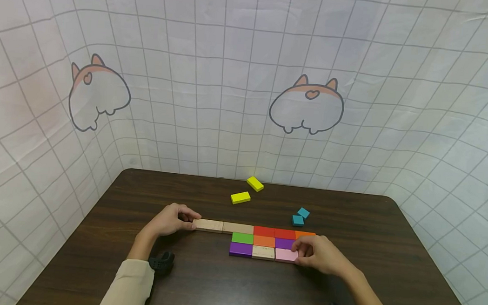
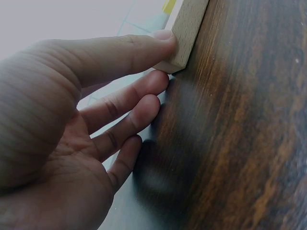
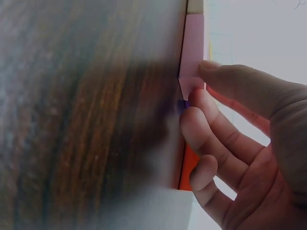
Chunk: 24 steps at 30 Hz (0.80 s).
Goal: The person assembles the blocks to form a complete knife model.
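Observation:
My left hand pinches the outer end of a plain wooden block, its thumb on the near side. That block lies end to end with another wooden block, then two red blocks and an orange block in the back row. A green block, an orange one and a purple one form the middle row. In front lie a purple block, a wooden block and a pink block. With its thumb and fingertips, my right hand grips the pink block's right end.
Two yellow blocks lie apart near the table's back edge. Behind the rows, to the right, two small teal blocks sit close together. A white grid-patterned curtain surrounds the dark wooden table at the back and sides.

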Motion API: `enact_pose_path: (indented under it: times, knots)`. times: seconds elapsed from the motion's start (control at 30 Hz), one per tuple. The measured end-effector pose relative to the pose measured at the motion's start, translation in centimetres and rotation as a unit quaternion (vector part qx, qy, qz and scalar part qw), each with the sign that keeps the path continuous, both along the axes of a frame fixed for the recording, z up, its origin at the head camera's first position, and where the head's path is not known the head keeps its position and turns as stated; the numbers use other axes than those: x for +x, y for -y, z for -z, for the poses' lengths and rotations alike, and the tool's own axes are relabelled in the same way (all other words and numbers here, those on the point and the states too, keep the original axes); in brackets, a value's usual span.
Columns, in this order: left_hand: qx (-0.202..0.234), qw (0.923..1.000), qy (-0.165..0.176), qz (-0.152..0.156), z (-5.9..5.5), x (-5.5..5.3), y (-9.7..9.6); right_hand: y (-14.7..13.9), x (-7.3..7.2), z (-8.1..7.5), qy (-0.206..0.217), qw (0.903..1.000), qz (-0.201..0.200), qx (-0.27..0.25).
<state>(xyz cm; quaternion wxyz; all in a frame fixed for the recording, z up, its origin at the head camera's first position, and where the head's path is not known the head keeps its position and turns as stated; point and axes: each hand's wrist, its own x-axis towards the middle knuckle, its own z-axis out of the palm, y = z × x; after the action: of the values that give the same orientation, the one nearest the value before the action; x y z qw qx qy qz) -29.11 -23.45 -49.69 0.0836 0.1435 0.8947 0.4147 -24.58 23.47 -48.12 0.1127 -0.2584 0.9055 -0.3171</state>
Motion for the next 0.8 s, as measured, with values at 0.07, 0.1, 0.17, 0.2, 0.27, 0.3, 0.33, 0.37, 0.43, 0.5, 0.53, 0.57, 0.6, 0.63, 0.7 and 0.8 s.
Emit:
enact_pose_path:
  times: [0.07,0.1,0.17,0.2,0.27,0.3,0.33,0.37,0.43,0.5,0.53,0.57,0.6,0.63,0.7,0.8]
  knots:
    - [0.000,1.0000,0.000,0.000,0.0,0.0,0.0,-0.1,-0.2,0.0,0.009,1.0000,-0.002,-0.002]
    - [0.000,1.0000,0.000,0.000,0.0,0.0,0.0,-0.2,-0.2,0.0,0.012,0.9999,-0.005,-0.004]
    - [-0.001,1.0000,0.002,-0.002,0.0,0.0,0.0,-0.2,-0.4,0.0,0.017,0.9998,-0.011,-0.007]
    - [0.000,1.0000,0.004,-0.004,0.0,0.0,0.0,-0.3,-0.5,-0.1,0.019,0.9997,-0.015,-0.009]
    - [0.000,1.0000,0.006,-0.006,0.0,0.0,0.0,-0.4,-0.6,-0.2,0.024,0.9993,-0.026,-0.014]
    - [0.000,1.0000,0.005,-0.004,0.0,0.0,0.0,-0.5,-0.7,-0.2,0.026,0.9990,-0.033,-0.016]
    - [-0.001,1.0000,0.004,-0.002,0.0,0.0,0.0,-0.6,-0.8,-0.3,0.029,0.9986,-0.040,-0.018]
    - [0.000,1.0000,0.005,-0.002,0.0,0.0,0.0,-0.7,-1.0,-0.5,0.033,0.9981,-0.047,-0.020]
    - [0.000,1.0000,0.005,-0.002,0.1,0.0,0.0,-0.8,-1.3,-0.9,0.043,0.9970,-0.061,-0.022]
    - [-0.001,1.0000,0.004,0.000,0.1,0.0,0.0,-0.8,-1.8,-1.6,0.047,0.9964,-0.068,-0.019]
    - [0.000,1.0000,0.006,-0.002,0.1,0.0,-0.1,-0.8,-2.1,-2.0,0.049,0.9962,-0.070,-0.016]
    - [0.000,1.0000,0.008,-0.004,0.1,0.0,-0.1,-0.7,-2.4,-2.5,0.047,0.9962,-0.073,-0.013]
    - [-0.002,1.0000,0.005,-0.001,0.1,0.0,-0.1,-0.6,-2.8,-2.9,0.045,0.9962,-0.074,-0.009]
    - [-0.002,1.0000,0.005,-0.001,0.1,0.0,-0.1,-0.4,-3.1,-3.4,0.039,0.9965,-0.074,-0.006]
    - [-0.002,1.0000,0.005,-0.001,0.1,0.0,0.0,0.1,-4.0,-4.1,0.026,0.9971,-0.071,-0.003]
    - [-0.002,1.0000,0.002,0.004,0.1,0.0,0.1,1.3,-5.4,-4.7,0.011,0.9981,-0.059,-0.012]
